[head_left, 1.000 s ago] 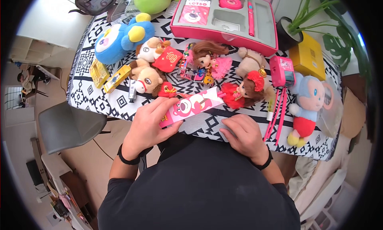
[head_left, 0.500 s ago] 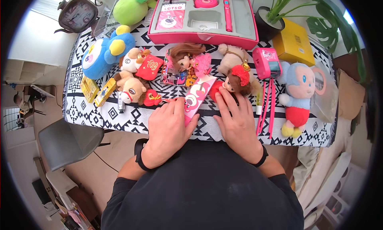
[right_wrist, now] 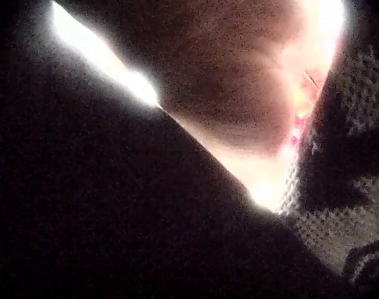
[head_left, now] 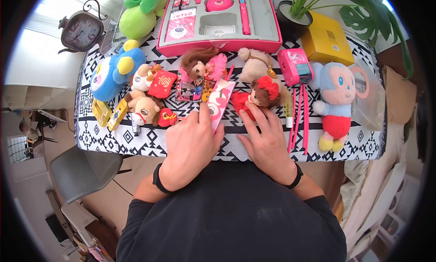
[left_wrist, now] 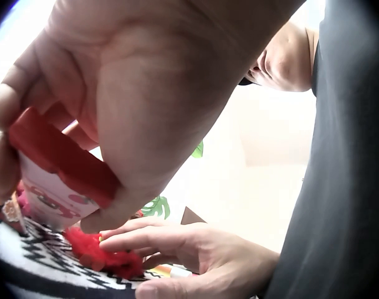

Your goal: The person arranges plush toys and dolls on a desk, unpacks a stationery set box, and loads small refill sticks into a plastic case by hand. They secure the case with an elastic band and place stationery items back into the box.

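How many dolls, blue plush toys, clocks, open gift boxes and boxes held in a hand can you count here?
Dolls: 2 (one in pink, one in red at the right hand's fingers)
Blue plush toys: 2 (far left, far right)
Clocks: 1
Open gift boxes: 1
Held boxes: 1, slim and pink, in the left hand
Total: 7

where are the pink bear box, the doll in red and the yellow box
pink bear box [head_left: 221, 100]: head view, on its printed face
doll in red [head_left: 261, 97]: head view, on its brown hair
yellow box [head_left: 323, 40]: head view, on its large face
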The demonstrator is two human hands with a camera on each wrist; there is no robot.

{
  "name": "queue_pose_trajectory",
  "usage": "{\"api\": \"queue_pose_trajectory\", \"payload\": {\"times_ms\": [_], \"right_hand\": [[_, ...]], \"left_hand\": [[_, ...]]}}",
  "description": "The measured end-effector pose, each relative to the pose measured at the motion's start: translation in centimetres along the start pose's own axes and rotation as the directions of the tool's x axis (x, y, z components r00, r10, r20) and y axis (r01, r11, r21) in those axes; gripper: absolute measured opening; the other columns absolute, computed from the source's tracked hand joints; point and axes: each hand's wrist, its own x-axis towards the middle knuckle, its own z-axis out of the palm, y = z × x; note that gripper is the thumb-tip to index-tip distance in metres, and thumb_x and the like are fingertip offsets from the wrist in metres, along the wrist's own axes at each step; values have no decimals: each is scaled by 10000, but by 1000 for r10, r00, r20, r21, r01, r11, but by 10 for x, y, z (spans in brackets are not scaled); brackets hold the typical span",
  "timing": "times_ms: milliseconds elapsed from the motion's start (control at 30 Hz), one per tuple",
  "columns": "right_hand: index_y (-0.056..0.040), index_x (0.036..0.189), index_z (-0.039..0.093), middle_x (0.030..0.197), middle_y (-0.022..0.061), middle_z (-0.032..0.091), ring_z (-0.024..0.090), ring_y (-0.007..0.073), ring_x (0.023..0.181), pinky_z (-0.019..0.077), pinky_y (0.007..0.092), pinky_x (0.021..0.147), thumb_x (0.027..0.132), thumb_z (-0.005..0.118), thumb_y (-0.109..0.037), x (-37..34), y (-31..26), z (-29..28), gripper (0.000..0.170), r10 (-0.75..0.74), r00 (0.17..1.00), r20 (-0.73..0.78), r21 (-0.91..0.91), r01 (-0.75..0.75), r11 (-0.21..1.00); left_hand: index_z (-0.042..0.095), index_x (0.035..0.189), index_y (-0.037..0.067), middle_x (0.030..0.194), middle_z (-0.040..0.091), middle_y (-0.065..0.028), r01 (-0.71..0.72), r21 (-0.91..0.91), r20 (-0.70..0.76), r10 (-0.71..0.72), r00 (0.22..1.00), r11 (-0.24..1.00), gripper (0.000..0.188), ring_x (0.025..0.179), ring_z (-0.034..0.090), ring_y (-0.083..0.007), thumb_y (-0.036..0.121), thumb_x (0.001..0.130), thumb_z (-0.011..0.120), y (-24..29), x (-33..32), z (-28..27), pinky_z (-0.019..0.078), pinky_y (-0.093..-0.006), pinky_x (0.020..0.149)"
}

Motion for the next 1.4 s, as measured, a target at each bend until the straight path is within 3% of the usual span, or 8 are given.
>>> {"api": "queue_pose_trajectory", "payload": {"times_ms": [233,300,400,833,900,1033,1133,1400], "right_hand": [[25,1577,680,1696,195,572,573,430,1462,510,553,1201,949,925,-187,-4,7,4,706,-21,1000,-6,43,22,999],[28,1573,683,1697,199,571,575,432,1463,516,553,1195,953,922,-185,-4,7,4,699,-30,1000,-8,52,31,998],[31,1572,683,1699,203,569,576,436,1466,519,557,1190,953,924,-186,-4,7,3,698,-35,999,-7,54,35,998],[42,1535,706,1683,233,574,593,446,1471,532,563,1185,967,917,-169,-9,7,5,641,-67,997,-42,99,71,993],[37,1506,720,1658,249,582,610,446,1457,540,554,1179,975,911,-157,-7,4,5,597,-54,996,-66,118,62,991],[28,1493,723,1637,252,586,617,447,1444,542,545,1179,976,912,-154,-4,0,10,580,-52,995,-80,124,62,990],[18,1521,718,1617,251,608,639,466,1417,539,554,1197,925,954,-104,-4,3,9,652,-27,997,-77,144,38,989],[30,1482,734,1624,240,591,626,449,1410,547,549,1169,955,921,-141,-6,8,12,585,-40,997,-62,162,50,985]], "left_hand": [[711,1488,-47,949,766,-123,42,-39,91,-38,995,998,713,782,811,-293,379,961,932,-8,-36,8,624,-406,652],[726,1440,-40,973,722,-108,-28,-19,7,28,1000,999,697,860,778,-282,355,920,970,-14,-40,12,614,-410,714],[744,1383,-2,1028,717,-101,34,-27,46,-33,998,999,645,934,759,-297,377,919,981,-16,-49,11,611,-431,766],[766,1297,-14,988,689,-107,-44,-40,27,45,999,998,574,933,753,-308,321,884,983,-39,-52,-8,613,-433,768],[786,1279,-5,1001,745,-125,-24,-120,-43,19,999,993,518,928,779,-341,312,915,974,-27,-36,-9,625,-454,788],[784,1292,-13,1017,787,-144,8,-72,-54,-12,998,997,541,907,801,-343,359,941,958,-11,-2,4,631,-449,773],[783,1300,-9,1035,788,-142,-30,-114,-66,22,998,993,547,918,801,-345,360,938,962,-15,-7,3,631,-456,777],[782,1342,1,1033,746,-118,30,-38,78,-27,997,999,595,975,773,-332,353,908,985,-38,-55,3,629,-455,828]]}}
